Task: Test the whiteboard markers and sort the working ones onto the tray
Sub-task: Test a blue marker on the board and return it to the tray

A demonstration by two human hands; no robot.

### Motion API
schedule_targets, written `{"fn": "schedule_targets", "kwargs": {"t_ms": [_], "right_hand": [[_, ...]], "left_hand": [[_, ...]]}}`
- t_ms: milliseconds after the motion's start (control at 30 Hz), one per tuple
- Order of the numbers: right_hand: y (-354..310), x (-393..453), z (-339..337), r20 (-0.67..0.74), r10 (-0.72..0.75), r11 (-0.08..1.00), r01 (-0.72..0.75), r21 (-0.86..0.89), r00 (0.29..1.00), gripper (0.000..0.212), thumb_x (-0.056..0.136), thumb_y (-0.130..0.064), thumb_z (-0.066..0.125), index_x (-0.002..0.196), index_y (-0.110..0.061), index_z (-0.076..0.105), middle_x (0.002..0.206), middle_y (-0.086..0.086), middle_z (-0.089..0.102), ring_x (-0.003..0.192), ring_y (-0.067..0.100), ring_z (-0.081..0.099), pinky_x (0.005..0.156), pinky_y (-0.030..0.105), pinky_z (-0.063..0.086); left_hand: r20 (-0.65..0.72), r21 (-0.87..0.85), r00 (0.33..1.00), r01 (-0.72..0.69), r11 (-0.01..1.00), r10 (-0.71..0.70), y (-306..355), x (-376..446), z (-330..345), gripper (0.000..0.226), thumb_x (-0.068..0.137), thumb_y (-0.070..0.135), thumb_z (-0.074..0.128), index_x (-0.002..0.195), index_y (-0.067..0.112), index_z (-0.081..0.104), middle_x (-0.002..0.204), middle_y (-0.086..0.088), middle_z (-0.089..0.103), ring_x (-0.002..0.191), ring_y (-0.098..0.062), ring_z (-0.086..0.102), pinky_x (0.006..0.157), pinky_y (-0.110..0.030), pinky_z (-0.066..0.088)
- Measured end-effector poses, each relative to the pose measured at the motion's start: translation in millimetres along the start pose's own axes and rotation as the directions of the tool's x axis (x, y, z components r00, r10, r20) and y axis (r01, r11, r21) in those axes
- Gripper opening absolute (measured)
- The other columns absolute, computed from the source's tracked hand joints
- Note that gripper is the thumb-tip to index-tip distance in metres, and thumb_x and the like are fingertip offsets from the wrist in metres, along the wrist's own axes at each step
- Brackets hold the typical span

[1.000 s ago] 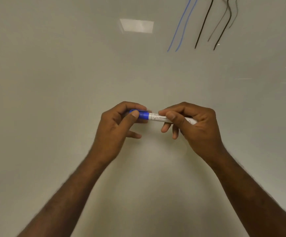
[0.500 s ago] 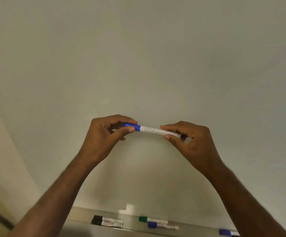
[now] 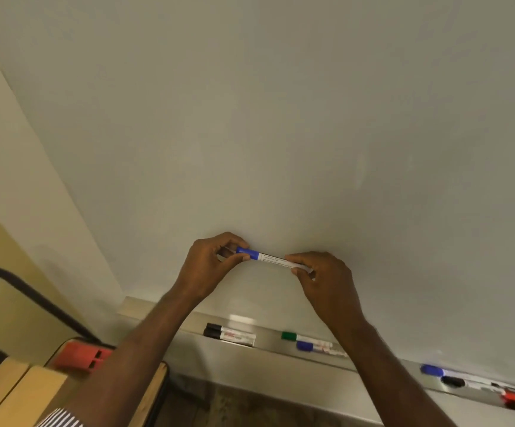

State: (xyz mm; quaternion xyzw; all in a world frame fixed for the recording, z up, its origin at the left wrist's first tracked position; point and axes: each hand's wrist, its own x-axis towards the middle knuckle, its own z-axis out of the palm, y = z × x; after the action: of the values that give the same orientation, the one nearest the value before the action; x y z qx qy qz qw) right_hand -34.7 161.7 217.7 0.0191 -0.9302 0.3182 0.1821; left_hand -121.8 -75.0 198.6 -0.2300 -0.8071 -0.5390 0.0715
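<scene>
Blue-capped marker (image 3: 273, 260) held level before whiteboard (image 3: 281, 118), long axis left-right. Left hand (image 3: 211, 266) pinching cap end; right hand (image 3: 327, 280) gripping barrel end. Tray (image 3: 268, 342) directly below, near.

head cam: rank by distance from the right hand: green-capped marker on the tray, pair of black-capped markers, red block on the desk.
From the right hand:
1. Green-capped marker, tray, just below.
2. Pair of black-capped markers, tray, further left.
3. Red block, desk, far lower left.
</scene>
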Motion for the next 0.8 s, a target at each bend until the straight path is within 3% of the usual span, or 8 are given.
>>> {"fn": "schedule_targets", "kwargs": {"t_ms": [133, 333, 500, 633, 800], "right_hand": [[12.5, -15.3, 48.3, 0.036, 0.085, 0.995, -0.087, 0.055, 0.996, 0.021, 0.091, -0.01, 0.071, 0.108, -0.02, 0.077, 0.103, -0.003, 0.074, 0.095, 0.017, 0.067, 0.087, 0.023, 0.048], [37.3, -40.6, 128.0, 0.063, 0.178, 0.984, -0.179, 0.003, 0.982, 0.02, 0.092, -0.016, 0.066, 0.107, -0.023, 0.077, 0.105, -0.005, 0.075, 0.097, 0.017, 0.068, 0.087, 0.018, 0.041], [56.2, -63.5, 195.8, 0.042, 0.184, 0.982, -0.182, -0.046, 0.982, 0.018, 0.09, -0.017, 0.065, 0.103, -0.021, 0.076, 0.099, -0.001, 0.074, 0.096, 0.021, 0.067, 0.086, 0.026, 0.048], [78.0, -78.5, 235.4, 0.114, 0.224, 0.974, -0.218, -0.068, 0.968, 0.025, 0.087, -0.022, 0.078, 0.111, -0.023, 0.073, 0.109, -0.002, 0.073, 0.106, 0.019, 0.066, 0.094, 0.037, 0.058], [80.7, -88.6, 258.2, 0.134, 0.278, 0.96, -0.269, -0.077, 0.951, 0.034, 0.08, -0.013, 0.084, 0.113, -0.016, 0.074, 0.112, 0.005, 0.071, 0.107, 0.026, 0.067, 0.094, 0.04, 0.059]], "left_hand": [[-0.01, 0.045, 0.997, 0.079, 0.996, -0.079, -39.6, -19.1, 5.3, 0.015, 0.081, 0.026, 0.083, 0.094, 0.027, 0.078, 0.086, 0.018, 0.074, 0.08, -0.007, 0.07, 0.072, -0.023, 0.055], [-0.115, 0.29, 0.984, 0.162, 0.943, -0.133, -107.6, -57.1, 28.4, 0.015, 0.086, 0.037, 0.078, 0.101, 0.037, 0.075, 0.1, 0.02, 0.066, 0.098, -0.005, 0.059, 0.074, -0.03, 0.057], [-0.192, 0.303, 0.904, 0.425, 0.853, -0.382, -144.9, -83.0, 49.5, 0.018, 0.088, 0.034, 0.075, 0.106, 0.03, 0.076, 0.112, 0.01, 0.064, 0.103, -0.011, 0.059, 0.085, -0.025, 0.055], [-0.191, 0.327, 0.873, 0.488, 0.809, -0.449, -165.9, -94.7, 59.3, 0.018, 0.092, 0.029, 0.071, 0.109, 0.025, 0.076, 0.117, 0.004, 0.069, 0.107, -0.013, 0.058, 0.092, -0.029, 0.053], [-0.203, 0.324, 0.846, 0.533, 0.782, -0.493, -179.5, -97.1, 69.3, 0.015, 0.094, 0.023, 0.068, 0.107, 0.022, 0.076, 0.114, 0.004, 0.069, 0.097, -0.005, 0.051, 0.081, -0.012, 0.04]]}}
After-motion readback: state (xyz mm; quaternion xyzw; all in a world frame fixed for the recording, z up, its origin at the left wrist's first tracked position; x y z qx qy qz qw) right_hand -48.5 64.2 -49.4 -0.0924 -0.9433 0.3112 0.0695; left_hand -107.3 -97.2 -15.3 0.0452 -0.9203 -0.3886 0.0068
